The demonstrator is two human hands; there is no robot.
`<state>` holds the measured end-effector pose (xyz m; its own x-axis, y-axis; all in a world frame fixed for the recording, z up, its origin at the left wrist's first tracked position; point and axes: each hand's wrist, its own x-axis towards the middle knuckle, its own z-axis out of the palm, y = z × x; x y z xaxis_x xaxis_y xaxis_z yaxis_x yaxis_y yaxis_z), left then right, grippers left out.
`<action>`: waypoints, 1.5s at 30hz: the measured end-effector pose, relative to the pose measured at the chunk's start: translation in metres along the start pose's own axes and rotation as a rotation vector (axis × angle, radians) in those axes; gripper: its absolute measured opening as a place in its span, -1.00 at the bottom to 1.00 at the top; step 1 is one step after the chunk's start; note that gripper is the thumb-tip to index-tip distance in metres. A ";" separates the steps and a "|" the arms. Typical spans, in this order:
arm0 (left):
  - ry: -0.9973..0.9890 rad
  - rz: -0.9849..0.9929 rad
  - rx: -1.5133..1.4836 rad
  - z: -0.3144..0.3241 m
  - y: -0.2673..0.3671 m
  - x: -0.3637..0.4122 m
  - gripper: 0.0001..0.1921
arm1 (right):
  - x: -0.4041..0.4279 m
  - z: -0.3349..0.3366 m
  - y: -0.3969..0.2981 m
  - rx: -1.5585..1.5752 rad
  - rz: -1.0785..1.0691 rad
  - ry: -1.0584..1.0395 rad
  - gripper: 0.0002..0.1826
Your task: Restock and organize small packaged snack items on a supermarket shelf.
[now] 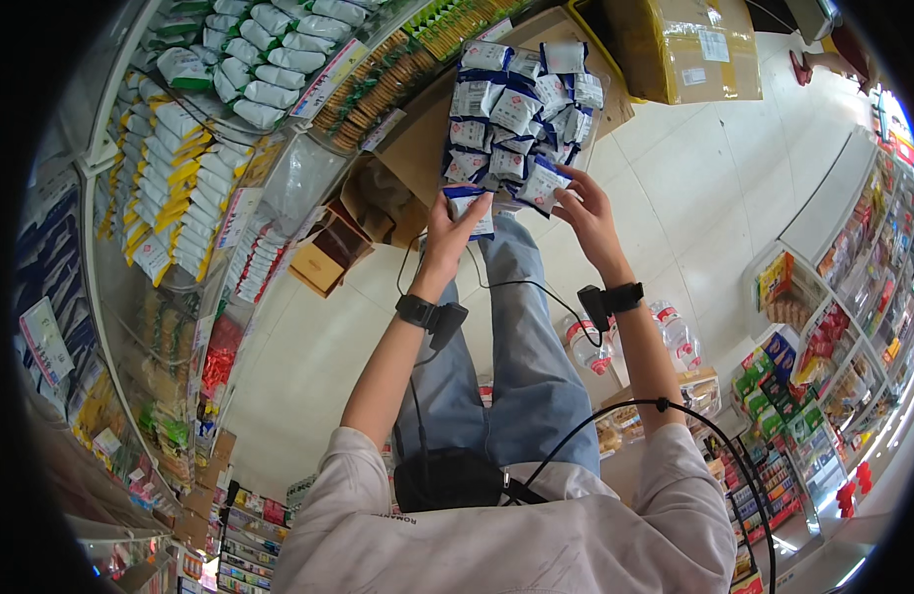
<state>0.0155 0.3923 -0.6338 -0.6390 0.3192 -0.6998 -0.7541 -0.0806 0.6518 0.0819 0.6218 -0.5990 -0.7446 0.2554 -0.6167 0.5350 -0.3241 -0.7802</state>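
My left hand (454, 232) grips a small white-and-blue snack packet (469, 211) at the near edge of a pile. Just to the right, my right hand (584, 211) has its fingertips on another packet of the same kind (542, 185), which lies tilted at the pile's near right corner. Many matching packets (515, 110) are heaped in front of me in a clear plastic container (596, 122), over brown cardboard. Both wrists wear black straps with small devices and cables.
Shelf bins of white-and-green packets (260, 63), yellow-and-white packets (182, 178) and round biscuits (375, 89) curve along the left. A taped carton (679, 52) stands beyond. An opened cardboard box (330, 252) is on the floor at left; bottles (676, 334) stand at right. Another person's foot (802, 68) shows at upper right.
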 end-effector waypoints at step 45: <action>0.057 0.029 -0.316 -0.009 0.019 0.000 -0.57 | 0.063 0.066 0.002 -0.499 -0.469 0.414 -0.48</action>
<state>-0.0003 0.3826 -0.6243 -0.6618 0.2596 -0.7033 -0.7394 -0.3811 0.5550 0.0094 0.5769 -0.6326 -0.7798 0.6135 -0.1250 0.3912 0.3216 -0.8623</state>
